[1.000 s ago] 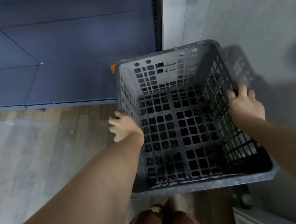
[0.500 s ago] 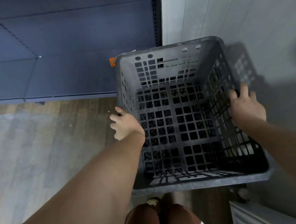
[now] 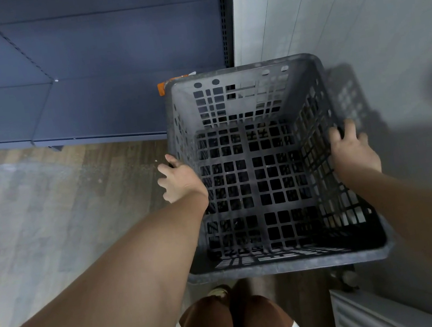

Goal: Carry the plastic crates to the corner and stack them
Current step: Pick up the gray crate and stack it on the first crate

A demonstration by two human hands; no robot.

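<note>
A dark grey plastic crate [image 3: 287, 265] with gridded walls and floor sits upright in the corner between a blue shelving unit and a pale wall. It is empty. My left hand [image 3: 179, 181] grips its left rim, fingers curled over the outer side. On the right rim rests my right hand [image 3: 353, 151], its fingers spread and hooked over the edge. An orange piece [image 3: 162, 88] peeks out behind the crate's far left corner; what lies under the crate is hidden.
The blue shelving unit [image 3: 81, 71] runs along the back and left. A pale panelled wall [image 3: 369, 12] is on the right. A white radiator [image 3: 374, 313] sits at the bottom right. Wooden floor [image 3: 34, 220] stretches left. My legs are below the crate.
The crate has shifted slightly away from me toward the corner, with both hands staying on its side rims.
</note>
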